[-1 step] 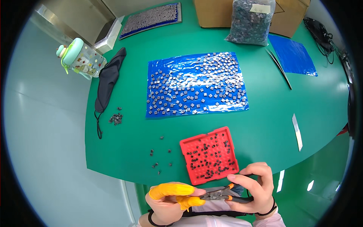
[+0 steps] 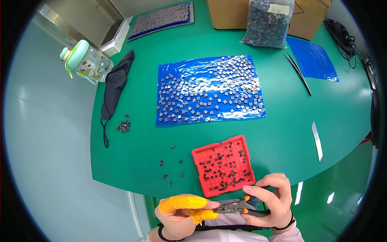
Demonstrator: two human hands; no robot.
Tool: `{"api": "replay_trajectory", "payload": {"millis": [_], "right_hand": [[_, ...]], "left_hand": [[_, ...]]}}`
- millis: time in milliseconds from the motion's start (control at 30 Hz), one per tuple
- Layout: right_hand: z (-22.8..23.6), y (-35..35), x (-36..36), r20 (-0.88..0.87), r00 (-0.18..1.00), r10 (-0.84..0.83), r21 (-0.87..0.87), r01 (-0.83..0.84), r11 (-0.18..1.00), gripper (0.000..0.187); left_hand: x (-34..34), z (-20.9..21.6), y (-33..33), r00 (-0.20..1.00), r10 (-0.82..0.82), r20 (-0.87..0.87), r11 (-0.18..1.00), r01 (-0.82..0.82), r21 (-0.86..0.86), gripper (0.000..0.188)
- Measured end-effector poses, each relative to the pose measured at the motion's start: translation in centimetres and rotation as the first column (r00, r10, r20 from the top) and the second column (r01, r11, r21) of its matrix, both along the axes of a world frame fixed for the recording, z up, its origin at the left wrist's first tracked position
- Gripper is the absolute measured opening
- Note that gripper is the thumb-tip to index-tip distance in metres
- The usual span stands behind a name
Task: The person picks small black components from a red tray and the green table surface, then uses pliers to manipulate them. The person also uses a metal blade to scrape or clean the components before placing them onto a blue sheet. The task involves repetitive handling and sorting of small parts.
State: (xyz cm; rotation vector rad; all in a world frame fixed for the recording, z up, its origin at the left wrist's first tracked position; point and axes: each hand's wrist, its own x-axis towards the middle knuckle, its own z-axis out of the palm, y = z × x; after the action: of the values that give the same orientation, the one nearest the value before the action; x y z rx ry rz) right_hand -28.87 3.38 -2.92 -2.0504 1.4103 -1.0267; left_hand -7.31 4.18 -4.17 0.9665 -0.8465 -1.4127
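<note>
Yellow finger cots [image 2: 183,203] cover two fingers of my left hand [image 2: 177,222], which is pinched closed at the jaws of the pliers. Whatever sits between those fingertips is too small and hidden to make out. In my right hand [image 2: 276,199] are small pliers [image 2: 229,208] with black and orange handles, their jaws pointing left against the left fingertips. Just beyond both hands lies a red square tray [image 2: 204,179], holding many small black parts [image 2: 229,164]. Several small dark pieces [image 2: 162,163] are scattered on the green table left of the tray.
A blue film sheet [image 2: 193,86] bears many small metallic squares. Around it are a dark pile [image 2: 124,126], a black fabric item [image 2: 117,88], a bottle [image 2: 90,64], tweezers [image 2: 299,74], a white-silver strip [image 2: 317,141], a filled plastic bag [image 2: 266,26] and a cardboard box [image 2: 227,16].
</note>
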Motion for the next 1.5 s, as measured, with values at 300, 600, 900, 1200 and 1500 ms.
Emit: {"api": "replay_trajectory", "payload": {"millis": [300,600,900,1200,1500], "right_hand": [[0.1,-0.3,0.0,-0.014,1.0,0.007,-0.008,-0.007,1.0,0.055],[0.2,-0.4,0.0,0.0,1.0,0.016,0.016,-0.016,1.0,0.054],[0.2,-0.3,-0.2,0.0,1.0,0.014,0.022,-0.014,1.0,0.053],[-0.3,0.0,0.4,-0.024,1.0,-0.012,-0.038,0.011,0.999,0.046],[-0.5,0.5,0.3,-0.005,1.0,-0.027,-0.019,0.027,0.999,0.042]], "left_hand": [[0.2,-0.4,0.5,0.998,0.019,0.056,0.994,-0.013,-0.108,0.029],[0.1,-0.8,0.2,0.993,0.057,0.106,0.97,-0.03,-0.241,0.032],[-0.3,-0.6,0.3,0.979,0.06,0.194,0.965,-0.008,-0.26,0.031],[-0.3,0.8,-0.7,0.971,-0.024,0.237,0.977,0.073,-0.2,0.029],[0.8,0.9,-2.9,0.884,-0.332,0.329,0.892,0.408,-0.195,0.035]]}}
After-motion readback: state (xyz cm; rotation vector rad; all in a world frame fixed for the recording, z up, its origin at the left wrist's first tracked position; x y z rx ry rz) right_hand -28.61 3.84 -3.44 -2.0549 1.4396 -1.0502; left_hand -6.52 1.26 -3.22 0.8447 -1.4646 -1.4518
